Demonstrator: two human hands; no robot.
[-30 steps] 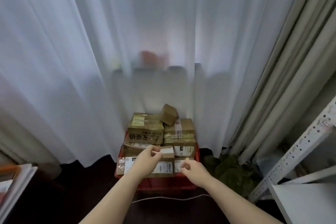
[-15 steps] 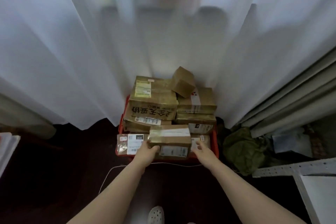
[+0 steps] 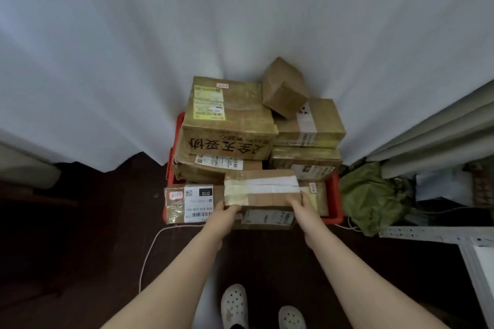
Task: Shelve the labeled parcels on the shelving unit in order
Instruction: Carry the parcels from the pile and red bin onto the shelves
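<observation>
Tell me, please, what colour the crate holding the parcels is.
The crate is red; the head view shows it.

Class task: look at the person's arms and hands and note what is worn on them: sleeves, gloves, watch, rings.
No sleeves show: both arms are bare down to the picture's edge. The left hand and right hand wear no gloves, and no watch, bracelet or ring is visible.

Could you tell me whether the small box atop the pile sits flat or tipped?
Tipped: the small box rests on one edge, its faces slanted.
</observation>
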